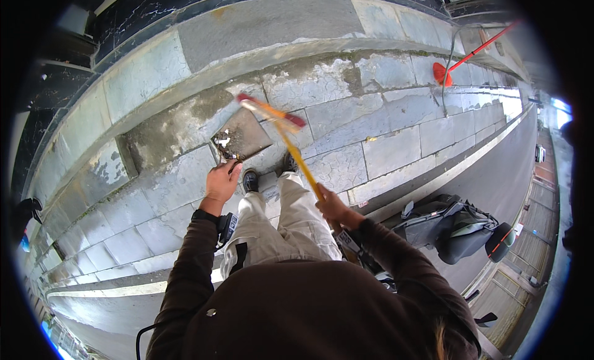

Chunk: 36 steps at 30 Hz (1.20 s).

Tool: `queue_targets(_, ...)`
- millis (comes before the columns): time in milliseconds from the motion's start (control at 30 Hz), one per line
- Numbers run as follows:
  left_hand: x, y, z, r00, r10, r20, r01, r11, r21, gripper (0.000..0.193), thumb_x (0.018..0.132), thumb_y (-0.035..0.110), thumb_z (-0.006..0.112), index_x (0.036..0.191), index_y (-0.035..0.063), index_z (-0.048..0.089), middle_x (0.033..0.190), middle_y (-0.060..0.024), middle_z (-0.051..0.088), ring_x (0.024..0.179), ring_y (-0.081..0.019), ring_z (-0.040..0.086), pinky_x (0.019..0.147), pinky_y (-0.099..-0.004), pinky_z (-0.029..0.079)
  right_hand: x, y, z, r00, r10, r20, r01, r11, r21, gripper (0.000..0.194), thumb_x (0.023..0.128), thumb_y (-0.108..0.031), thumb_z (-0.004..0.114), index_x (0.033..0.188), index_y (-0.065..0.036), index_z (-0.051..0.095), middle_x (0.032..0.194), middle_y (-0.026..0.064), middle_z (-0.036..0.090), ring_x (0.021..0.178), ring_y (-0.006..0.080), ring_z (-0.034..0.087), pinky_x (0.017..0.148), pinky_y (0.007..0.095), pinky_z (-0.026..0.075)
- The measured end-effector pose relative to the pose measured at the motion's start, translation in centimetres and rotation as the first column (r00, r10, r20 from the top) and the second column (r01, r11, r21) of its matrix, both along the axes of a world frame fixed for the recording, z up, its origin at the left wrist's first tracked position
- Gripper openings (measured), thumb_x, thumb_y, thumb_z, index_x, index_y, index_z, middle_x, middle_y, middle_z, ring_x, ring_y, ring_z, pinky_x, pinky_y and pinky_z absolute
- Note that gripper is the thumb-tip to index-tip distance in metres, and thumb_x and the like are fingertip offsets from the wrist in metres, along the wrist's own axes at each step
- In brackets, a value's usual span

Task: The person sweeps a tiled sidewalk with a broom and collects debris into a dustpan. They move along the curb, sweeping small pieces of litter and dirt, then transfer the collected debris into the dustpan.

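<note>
My left hand (222,180) is closed on a thin dark handle at the near corner of what looks like a flat, square, brown-grey dustpan (253,132). Dirt, leaves and white scraps (223,142) lie on its left part. My right hand (332,204) grips the yellow stick of a broom (301,163). The broom's head (271,113), orange with dark red ends and slightly blurred, is over the far edge of the pan, pointing away from me. Whether its bristles touch the pan or paving cannot be told.
Grey stone paving (392,153) surrounds my feet, with a raised stone step (274,23) beyond. A red broom (443,74) and a thin hose (444,95) are at the upper right. A parked motor scooter (457,230) stands to the right. A small yellow scrap (371,138) lies on the paving.
</note>
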<state>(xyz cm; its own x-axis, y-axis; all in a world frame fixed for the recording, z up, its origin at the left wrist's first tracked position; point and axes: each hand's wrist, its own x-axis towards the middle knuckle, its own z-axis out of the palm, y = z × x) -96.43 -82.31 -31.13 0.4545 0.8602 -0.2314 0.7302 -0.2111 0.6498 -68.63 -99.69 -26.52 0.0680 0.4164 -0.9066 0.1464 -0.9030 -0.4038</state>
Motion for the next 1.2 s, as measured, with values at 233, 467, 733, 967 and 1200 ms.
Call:
queue_targets(233,-2.3,-0.5,-0.4,0.999,-0.001,0.038,0.002,0.999,-0.045,0.032,0.086,0.036,0.051,0.097,0.0079,0.061,0.076,-0.0182,0.060,0.071,-0.0367,0.058,0.062,-0.0432,0.046,-1.4,-2.7,6.8,1.000,0.008,-0.007,-0.008,1.000,-0.005,0.061,0.080,-0.007,0.053,0.136,-0.011,0.030,0.068,0.0070,0.054,0.049,0.0137,0.051,0.046,0.0276,0.045)
queue_targets(467,-4.9,-1.2,0.1,0.994,0.089,0.057,-0.087,0.995,-0.041,0.031,0.086,0.034,0.051,0.096,0.0073,0.062,0.078,-0.0175,0.060,0.072,-0.0362,0.058,0.064,-0.0422,0.046,2.2,2.0,-1.9,0.824,0.278,0.493,-0.362,0.928,0.083,0.067,0.072,-0.006,0.046,0.136,-0.006,0.025,0.090,0.0279,0.059,0.078,0.0393,0.060,0.070,0.0431,0.048)
queue_targets(733,-8.6,-3.4,-0.3,0.986,0.164,0.020,-0.162,0.983,-0.091,0.030,0.086,0.035,0.051,0.096,0.0083,0.062,0.076,-0.0156,0.060,0.070,-0.0338,0.058,0.062,-0.0403,0.046,-6.8,-0.2,-2.4,0.992,0.122,-0.016,-0.122,0.992,0.032,0.070,0.074,-0.003,0.046,0.139,-0.011,0.020,0.059,0.0094,0.052,0.040,0.0166,0.050,0.036,0.0322,0.041)
queue_targets(967,-10.2,-4.6,-0.4,0.990,0.139,0.017,-0.139,0.990,-0.031,0.027,0.086,0.032,0.053,0.094,0.0089,0.062,0.075,-0.0159,0.059,0.070,-0.0346,0.057,0.061,-0.0414,0.045,-6.6,-2.5,5.0,0.982,0.140,-0.127,-0.135,0.990,0.044,0.062,0.078,-0.006,0.049,0.137,-0.012,0.029,0.058,0.0033,0.049,0.038,0.0108,0.044,0.035,0.0274,0.038)
queue_targets(1200,-13.8,-6.8,0.2,0.970,0.240,-0.022,-0.241,0.968,-0.067,0.028,0.086,0.033,0.052,0.095,0.0085,0.062,0.075,-0.0160,0.059,0.070,-0.0345,0.057,0.061,-0.0404,0.045,-1.9,3.6,-4.1,0.657,0.523,0.543,-0.687,0.711,0.147,0.074,0.072,-0.007,0.049,0.139,-0.012,0.017,0.082,0.0269,0.060,0.077,0.0428,0.057,0.070,0.0488,0.045)
